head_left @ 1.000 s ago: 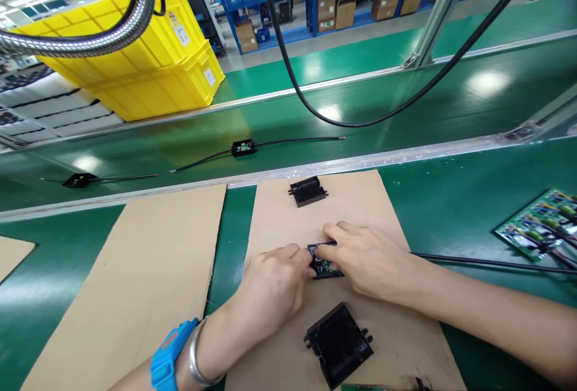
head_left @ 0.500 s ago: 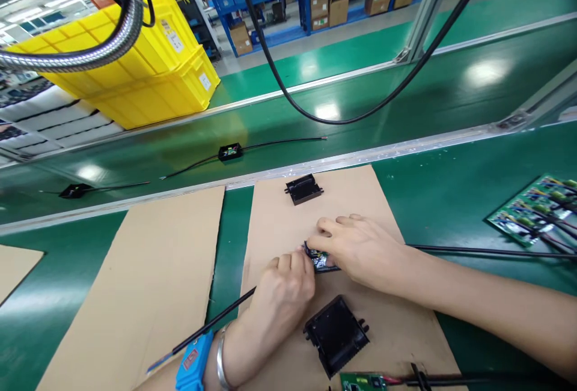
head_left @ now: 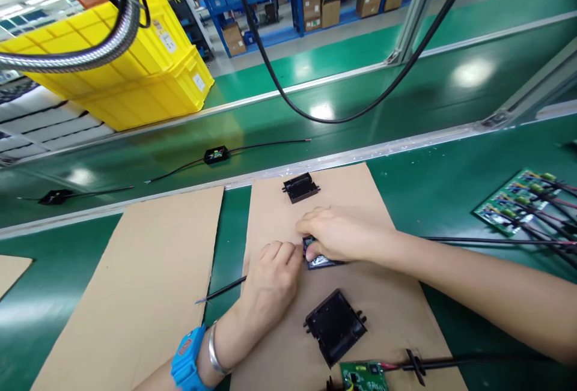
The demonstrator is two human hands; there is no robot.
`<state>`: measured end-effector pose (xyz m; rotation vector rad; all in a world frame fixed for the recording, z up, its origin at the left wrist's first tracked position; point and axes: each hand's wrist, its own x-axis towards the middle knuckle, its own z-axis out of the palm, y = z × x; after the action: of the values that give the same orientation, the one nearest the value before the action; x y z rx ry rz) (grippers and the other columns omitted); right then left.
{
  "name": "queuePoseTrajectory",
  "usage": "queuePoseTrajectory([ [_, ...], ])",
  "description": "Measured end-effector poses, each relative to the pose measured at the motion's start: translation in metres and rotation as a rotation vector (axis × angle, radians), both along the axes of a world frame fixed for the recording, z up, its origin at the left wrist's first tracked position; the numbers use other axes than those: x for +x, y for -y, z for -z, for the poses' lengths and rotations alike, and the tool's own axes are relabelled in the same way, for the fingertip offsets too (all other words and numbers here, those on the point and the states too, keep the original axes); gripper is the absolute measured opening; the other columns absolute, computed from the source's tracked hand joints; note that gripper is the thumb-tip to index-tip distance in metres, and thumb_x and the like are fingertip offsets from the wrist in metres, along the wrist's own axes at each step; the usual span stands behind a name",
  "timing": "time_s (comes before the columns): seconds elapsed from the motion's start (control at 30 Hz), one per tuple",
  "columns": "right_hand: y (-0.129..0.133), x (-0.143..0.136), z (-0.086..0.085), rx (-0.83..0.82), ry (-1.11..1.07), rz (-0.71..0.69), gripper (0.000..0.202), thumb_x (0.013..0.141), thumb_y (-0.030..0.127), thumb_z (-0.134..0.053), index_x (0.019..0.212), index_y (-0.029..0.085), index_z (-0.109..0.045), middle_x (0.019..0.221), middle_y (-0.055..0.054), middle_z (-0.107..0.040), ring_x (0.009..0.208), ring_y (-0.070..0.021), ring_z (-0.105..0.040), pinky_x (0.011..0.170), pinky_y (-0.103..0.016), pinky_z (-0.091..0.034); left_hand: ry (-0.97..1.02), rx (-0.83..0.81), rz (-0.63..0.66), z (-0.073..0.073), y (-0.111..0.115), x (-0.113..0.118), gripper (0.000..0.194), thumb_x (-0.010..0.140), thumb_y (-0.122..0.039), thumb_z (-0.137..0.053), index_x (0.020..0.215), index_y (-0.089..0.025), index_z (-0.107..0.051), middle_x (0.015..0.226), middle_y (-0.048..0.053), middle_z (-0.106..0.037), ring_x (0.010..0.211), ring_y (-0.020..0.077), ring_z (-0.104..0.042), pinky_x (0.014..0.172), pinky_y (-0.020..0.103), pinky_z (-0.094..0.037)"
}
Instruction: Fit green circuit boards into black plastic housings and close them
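Observation:
A small black plastic housing with a circuit board in it (head_left: pixel 322 260) lies on the cardboard, largely covered by my right hand (head_left: pixel 340 232). The right thumb presses on the board, and the fingers curl over the far side. Just left of the housing, my left hand (head_left: pixel 274 271) is closed round a black cable (head_left: pixel 228 289), whose bare-wired end sticks out to the left. Nearer to me rests an open black housing (head_left: pixel 336 327), and another one (head_left: pixel 301 187) sits at the far end of the cardboard. A green circuit board with a cable (head_left: pixel 364 375) is at the bottom edge.
Several joined green boards with wires (head_left: pixel 518 199) lie at the right. A second cardboard sheet (head_left: pixel 135 283) is on the left. Beyond the metal rail are wired black boxes (head_left: pixel 217 155), and yellow crates (head_left: pixel 157 78) stand behind. A black cable (head_left: pixel 324 119) hangs in a loop.
The cable end left of my left hand has moved right, and less of it sticks out. My right fingers have drawn together over the housing. The view has shifted slightly.

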<state>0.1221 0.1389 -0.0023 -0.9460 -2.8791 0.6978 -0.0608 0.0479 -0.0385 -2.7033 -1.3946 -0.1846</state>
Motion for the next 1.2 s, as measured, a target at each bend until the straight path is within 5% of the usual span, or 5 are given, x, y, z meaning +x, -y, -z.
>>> queuePoseTrajectory([
  [0.3, 0.025, 0.041, 0.004, 0.062, -0.040, 0.059, 0.053, 0.072, 0.042, -0.077, 0.114, 0.013, -0.061, 0.108, -0.012, -0.061, 0.104, -0.0291, -0.054, 0.091, -0.043, -0.043, 0.230, -0.199, 0.188, -0.028, -0.003, 0.005, 0.029, 0.094, -0.017, -0.046, 0.121, -0.014, -0.054, 0.118, 0.009, -0.062, 0.106, 0.0227, -0.056, 0.095, 0.038, -0.048],
  [0.63, 0.025, 0.037, 0.003, -0.067, -0.075, 0.074, 0.028, 0.070, 0.020, -0.074, 0.093, 0.016, -0.059, 0.098, -0.008, -0.061, 0.094, -0.0241, -0.055, 0.084, -0.038, -0.047, 0.101, -0.212, 0.377, -0.013, -0.018, 0.006, 0.031, 0.097, -0.016, -0.040, 0.123, -0.012, -0.056, 0.133, 0.008, -0.059, 0.122, 0.0218, -0.054, 0.105, 0.035, -0.044],
  [0.87, 0.022, 0.064, 0.005, -0.117, -0.168, 0.084, 0.063, 0.077, 0.035, -0.076, 0.131, 0.015, -0.049, 0.125, -0.012, -0.058, 0.115, -0.0253, -0.053, 0.100, -0.037, -0.041, 0.139, -0.186, 0.330, -0.012, -0.014, 0.008, 0.029, 0.094, -0.012, -0.043, 0.119, -0.011, -0.057, 0.133, 0.007, -0.058, 0.120, 0.0236, -0.054, 0.100, 0.037, -0.047],
  [1.03, 0.022, 0.085, 0.002, -0.125, -0.096, 0.228, 0.012, 0.091, 0.021, -0.052, 0.099, 0.017, -0.061, 0.094, -0.006, -0.065, 0.087, -0.0202, -0.060, 0.078, -0.033, -0.047, 0.156, -0.188, 0.327, -0.008, -0.014, 0.008, 0.028, 0.093, -0.012, -0.043, 0.117, -0.012, -0.058, 0.132, 0.006, -0.059, 0.115, 0.0235, -0.055, 0.097, 0.038, -0.047],
  [1.2, 0.022, 0.070, 0.000, -0.054, -0.084, 0.214, 0.016, 0.089, 0.011, -0.045, 0.088, 0.016, -0.060, 0.084, -0.006, -0.062, 0.078, -0.0188, -0.058, 0.072, -0.031, -0.043, 0.140, -0.210, 0.310, -0.005, -0.014, 0.007, 0.031, 0.092, -0.011, -0.042, 0.119, -0.012, -0.057, 0.133, 0.007, -0.057, 0.115, 0.0239, -0.053, 0.098, 0.039, -0.045],
])
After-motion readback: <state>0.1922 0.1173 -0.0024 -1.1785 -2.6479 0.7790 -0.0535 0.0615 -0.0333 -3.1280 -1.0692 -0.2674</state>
